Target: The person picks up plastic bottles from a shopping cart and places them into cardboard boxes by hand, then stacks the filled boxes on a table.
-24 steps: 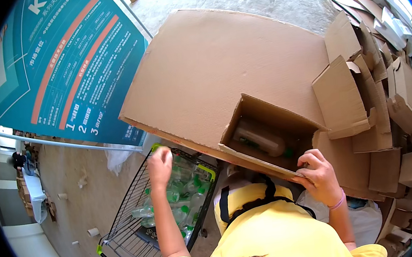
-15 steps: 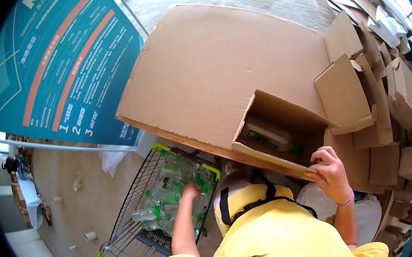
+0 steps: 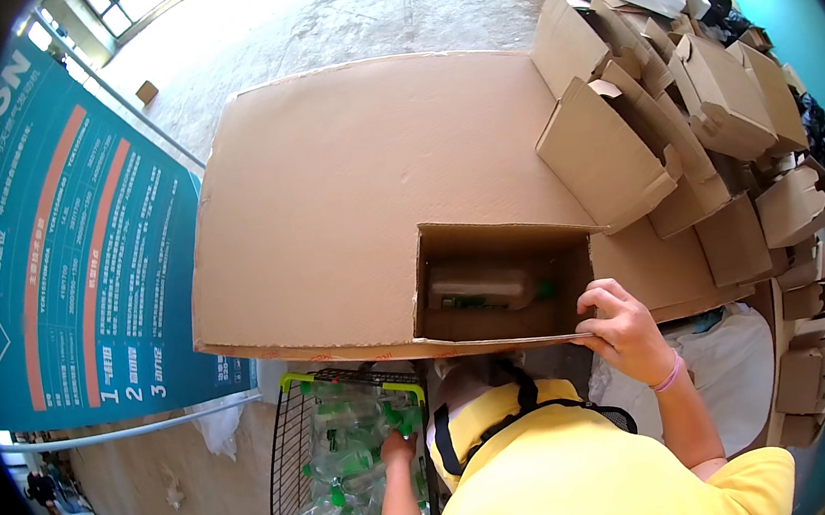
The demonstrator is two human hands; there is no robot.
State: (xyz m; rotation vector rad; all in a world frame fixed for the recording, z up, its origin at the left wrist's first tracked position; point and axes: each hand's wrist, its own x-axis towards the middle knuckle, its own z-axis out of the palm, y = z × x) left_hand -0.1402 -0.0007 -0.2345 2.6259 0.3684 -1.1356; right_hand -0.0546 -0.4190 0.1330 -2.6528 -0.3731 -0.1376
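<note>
A small open cardboard box sits at the near edge of a large cardboard-covered surface. One clear plastic bottle with a green cap lies on its side inside it. My right hand is closed on the box's near right edge, thumb and fingers pinching the cardboard. Lower down to the left, a wire shopping cart with lime-green corners holds several clear, green-capped bottles. Inside the cart, my left hand is curled at the neck of a bottle near its green cap; its fingertips are partly hidden.
The large brown cardboard surface spreads out ahead. Several open, empty boxes are stacked at its right. A teal printed banner on a metal frame stands at the left, beside the cart. A white sack lies below the surface's right side.
The view has turned to the right, so the banner and boxes sit differently in it. My right hand keeps its hold on the box edge; my left hand stays among the bottles.
</note>
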